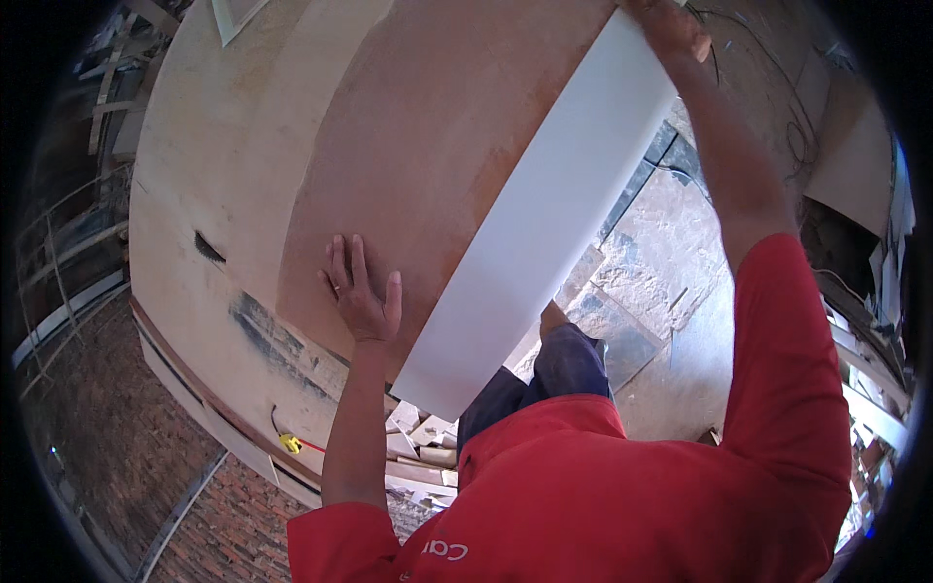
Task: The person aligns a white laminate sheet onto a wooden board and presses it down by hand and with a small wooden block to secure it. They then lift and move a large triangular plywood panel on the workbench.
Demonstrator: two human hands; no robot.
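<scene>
A brown board [418, 146] lies on a large pale plywood sheet [209, 165]. My left hand [362, 296] rests flat on the brown board near its near end, fingers spread, a ring on one finger. Along the board's right side runs a long white strip [554, 223], reaching out past the edge toward me. At the strip's far end, my right hand [673, 34] is closed on its outer edge; some of its fingers are hidden at the top of the view.
A yellow tape measure [290, 443] lies at the near left edge of the plywood. Wood offcuts [428, 437] are piled below the near edge. Brick paving [107, 428] is at left, and cables [792, 126] trail over the floor at right.
</scene>
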